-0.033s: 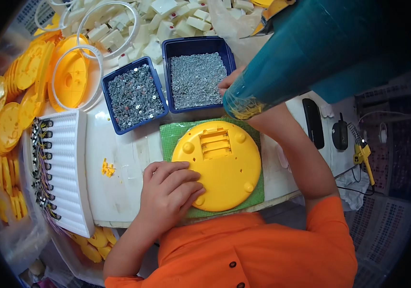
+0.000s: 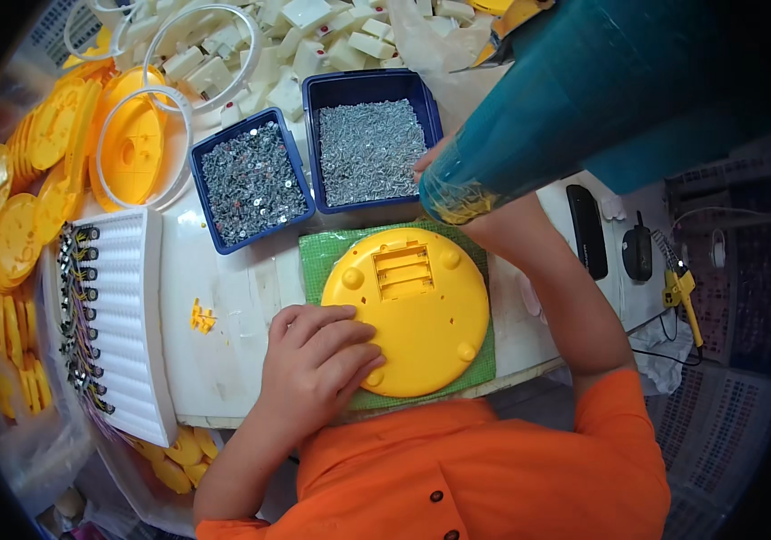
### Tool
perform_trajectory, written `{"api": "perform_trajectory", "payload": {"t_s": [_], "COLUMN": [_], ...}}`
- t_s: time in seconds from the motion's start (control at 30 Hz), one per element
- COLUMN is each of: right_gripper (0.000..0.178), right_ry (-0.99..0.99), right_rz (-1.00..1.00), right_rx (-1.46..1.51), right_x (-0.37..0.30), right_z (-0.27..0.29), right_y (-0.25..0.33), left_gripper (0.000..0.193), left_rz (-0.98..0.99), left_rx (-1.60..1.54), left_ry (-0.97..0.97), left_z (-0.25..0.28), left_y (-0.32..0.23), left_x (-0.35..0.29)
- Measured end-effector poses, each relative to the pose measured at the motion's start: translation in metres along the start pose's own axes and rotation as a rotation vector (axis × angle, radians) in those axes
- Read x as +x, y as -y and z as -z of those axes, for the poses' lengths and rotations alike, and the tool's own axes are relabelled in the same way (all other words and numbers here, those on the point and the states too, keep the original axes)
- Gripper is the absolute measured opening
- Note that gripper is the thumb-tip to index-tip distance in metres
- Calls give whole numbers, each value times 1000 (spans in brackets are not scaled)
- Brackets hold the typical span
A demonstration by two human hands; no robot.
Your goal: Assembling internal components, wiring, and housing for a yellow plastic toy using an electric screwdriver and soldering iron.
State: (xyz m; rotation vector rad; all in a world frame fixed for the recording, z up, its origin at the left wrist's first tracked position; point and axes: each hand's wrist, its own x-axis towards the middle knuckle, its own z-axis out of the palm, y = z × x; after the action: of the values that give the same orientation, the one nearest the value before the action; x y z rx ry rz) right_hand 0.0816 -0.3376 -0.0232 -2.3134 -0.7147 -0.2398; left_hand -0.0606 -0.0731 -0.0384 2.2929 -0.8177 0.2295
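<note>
Centrally, one round yellow plastic housing lies on one green mat. Above it in the frame stand two navy bins, one of silver screws, one of darker hardware. Small pale lettering marks one black case at right. The left hand, fingers loosely bent and unclenched, rests on the housing's left edge. One teal cylinder largely hides the right hand beside the screws; I cannot tell its grip.

white rings lie beyond a ridged white tray at left; a black case lies at right.
</note>
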Motion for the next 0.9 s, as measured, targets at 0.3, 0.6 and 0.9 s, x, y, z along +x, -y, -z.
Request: {"api": "perform_trajectory", "payload": {"t_s": [0.3, 0.6, 0.9], "right_gripper": [12, 16, 16], "right_ry": [37, 144, 302], "right_rz": [-261, -201, -155], "right_rx": [182, 108, 34], "right_x": [-47, -53, -42], "right_z": [15, 11, 14], "right_y": [14, 13, 8], "left_gripper": [23, 12, 12], "left_rz": [-103, -7, 53], "left_rx": [45, 307, 90], "left_ry": [-68, -121, -142], "left_z": [23, -13, 3], "left_y": [41, 99, 70], "left_x": [69, 128, 108]}}
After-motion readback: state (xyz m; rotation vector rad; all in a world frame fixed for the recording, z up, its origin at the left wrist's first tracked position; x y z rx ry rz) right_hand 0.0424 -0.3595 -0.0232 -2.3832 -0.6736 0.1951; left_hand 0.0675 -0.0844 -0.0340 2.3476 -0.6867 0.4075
